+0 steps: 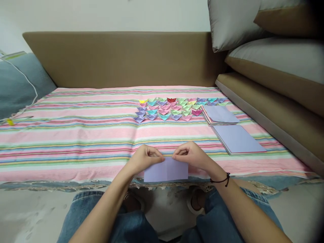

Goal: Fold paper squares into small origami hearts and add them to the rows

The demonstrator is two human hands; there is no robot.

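Note:
A lavender sheet of paper (166, 171), folded into a wide rectangle with a faint upright crease in its middle, hangs at the front edge of the striped cloth. My left hand (147, 158) pinches its top edge just left of the crease. On the other side of the crease, my right hand (190, 155) grips the same edge between thumb and fingers. Beyond my hands, several small folded paper boats (164, 111) in many colours stand in rows. Right of them lie a stack of lavender-topped paper (220, 114) and a second paper stack (239, 139) nearer me.
A pink striped cloth (76, 135) covers the seat in front of me. Behind it rises a brown backrest (131, 60). Grey and brown cushions (275, 64) are piled at the right. A white cable (26, 79) runs over a blue cushion (15, 84) at the left.

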